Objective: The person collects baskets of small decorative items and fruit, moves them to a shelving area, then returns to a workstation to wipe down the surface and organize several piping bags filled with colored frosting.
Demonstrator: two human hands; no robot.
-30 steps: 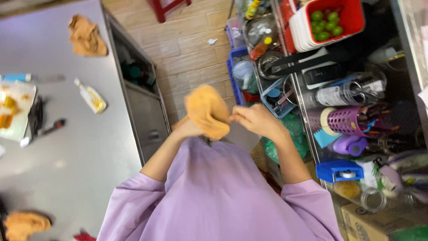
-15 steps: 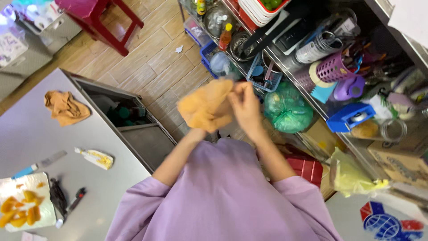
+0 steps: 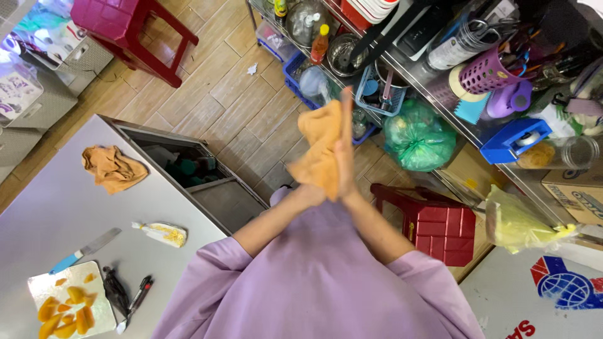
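Observation:
Both my hands are raised in front of me, pressed together around an orange cloth (image 3: pixel 319 150). My right hand (image 3: pixel 345 150) lies flat against the cloth's right side, fingers pointing up. My left hand (image 3: pixel 306 192) is mostly hidden under the cloth near my wrist. I wear lilac long sleeves. A second orange cloth (image 3: pixel 113 167) lies crumpled on the steel table (image 3: pixel 56 207) at my left.
On the table: a blue-handled knife (image 3: pixel 85 250), a small bag (image 3: pixel 162 233), a board with orange fruit pieces (image 3: pixel 63 301), a marker (image 3: pixel 137 295). Red stools stand at top left (image 3: pixel 135 31) and lower right (image 3: pixel 440 226). A cluttered shelf rack (image 3: pixel 452 50) and green bag (image 3: pixel 419 137) fill the right.
My view has swung left and down, so the table shifted. My hands have moved from bunching the cloth to pressing it flat between the palms, fingers stretched upward.

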